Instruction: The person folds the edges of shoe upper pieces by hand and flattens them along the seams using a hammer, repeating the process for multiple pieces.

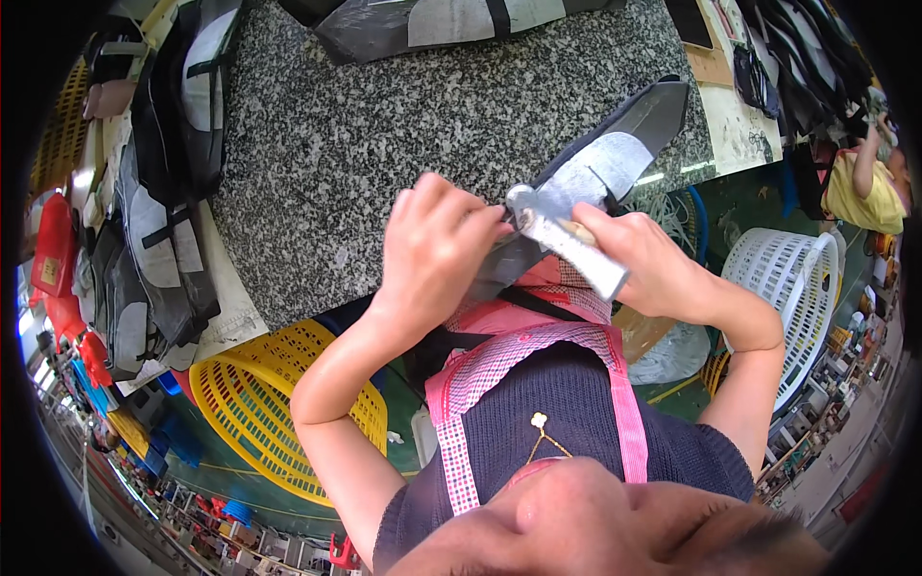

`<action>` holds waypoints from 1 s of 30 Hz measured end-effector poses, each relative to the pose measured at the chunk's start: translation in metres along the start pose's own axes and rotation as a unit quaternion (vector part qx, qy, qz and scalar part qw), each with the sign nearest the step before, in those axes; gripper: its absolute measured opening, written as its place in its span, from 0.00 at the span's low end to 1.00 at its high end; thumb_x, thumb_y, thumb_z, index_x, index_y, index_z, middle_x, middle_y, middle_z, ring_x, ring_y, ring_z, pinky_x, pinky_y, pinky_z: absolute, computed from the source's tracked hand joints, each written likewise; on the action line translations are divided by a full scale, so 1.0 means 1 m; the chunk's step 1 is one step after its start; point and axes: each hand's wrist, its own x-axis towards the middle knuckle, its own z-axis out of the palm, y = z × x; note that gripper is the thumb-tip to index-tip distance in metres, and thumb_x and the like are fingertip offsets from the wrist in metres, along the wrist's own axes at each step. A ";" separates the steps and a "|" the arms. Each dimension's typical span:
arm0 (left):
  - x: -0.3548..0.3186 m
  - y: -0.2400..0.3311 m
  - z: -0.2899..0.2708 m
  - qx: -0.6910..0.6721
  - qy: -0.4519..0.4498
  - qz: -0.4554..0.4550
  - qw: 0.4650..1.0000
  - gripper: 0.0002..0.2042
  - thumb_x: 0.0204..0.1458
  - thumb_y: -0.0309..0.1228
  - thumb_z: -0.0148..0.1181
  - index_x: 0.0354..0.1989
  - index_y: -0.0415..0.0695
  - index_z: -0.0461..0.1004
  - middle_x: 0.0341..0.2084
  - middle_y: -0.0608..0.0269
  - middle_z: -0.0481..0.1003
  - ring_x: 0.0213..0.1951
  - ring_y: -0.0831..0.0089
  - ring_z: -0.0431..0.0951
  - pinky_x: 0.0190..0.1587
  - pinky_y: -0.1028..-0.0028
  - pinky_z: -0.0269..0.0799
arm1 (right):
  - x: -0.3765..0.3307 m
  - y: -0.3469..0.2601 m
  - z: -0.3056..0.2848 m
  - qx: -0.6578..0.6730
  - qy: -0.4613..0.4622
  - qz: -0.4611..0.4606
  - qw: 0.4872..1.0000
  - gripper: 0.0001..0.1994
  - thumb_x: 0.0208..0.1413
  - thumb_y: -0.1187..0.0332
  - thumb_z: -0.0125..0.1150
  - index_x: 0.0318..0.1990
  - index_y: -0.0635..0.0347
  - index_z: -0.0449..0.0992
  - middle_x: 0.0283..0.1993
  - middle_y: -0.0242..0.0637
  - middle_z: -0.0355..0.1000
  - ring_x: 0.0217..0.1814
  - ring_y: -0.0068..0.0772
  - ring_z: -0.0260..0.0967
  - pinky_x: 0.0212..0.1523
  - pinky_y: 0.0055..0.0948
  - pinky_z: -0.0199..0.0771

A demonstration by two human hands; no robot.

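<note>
- Gripping a metal tool (567,250), the right hand (643,259) has its fingers wrapped round it near the slab's near edge; the tool's rounded end lies over a dark strip (612,158) bearing a pale grey patch.
- Drawn together at the tips, the thumb and fingers of the left hand (432,245) meet just beside that rounded end. Whether they pinch the strip's edge or some small part cannot be told.
- The dark strip slants across the near right corner of the speckled stone slab (327,163), its lower end reaching toward the pink apron (468,384); this placing presumably brings it close to both hands, with the stone as a firm support.
- Similar pieces lie stacked (173,240) along the slab's left side, probably to be within arm's reach, and one more piece (451,24) lies at the far edge, cut off by the upper margin.
- Below slab height stand a yellow basket (254,413) at left and a white basket (783,288) at right.
- Hard to make out: the tool's exact kind, since the right hand covers part of it; the strip's middle, hidden beneath the tool; and a co-worker (867,192) in yellow, cropped by the dark rim.
</note>
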 end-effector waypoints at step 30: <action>-0.045 -0.001 0.007 -0.048 0.110 -0.141 0.983 0.07 0.41 0.32 0.73 0.28 0.48 0.82 0.25 0.72 0.75 0.31 0.69 0.70 0.33 0.68 0.63 | 0.020 -0.021 -0.009 0.018 0.002 -0.033 0.999 0.08 0.57 0.73 0.56 0.38 0.65 0.65 0.26 0.57 0.70 0.32 0.65 0.71 0.29 0.51 0.68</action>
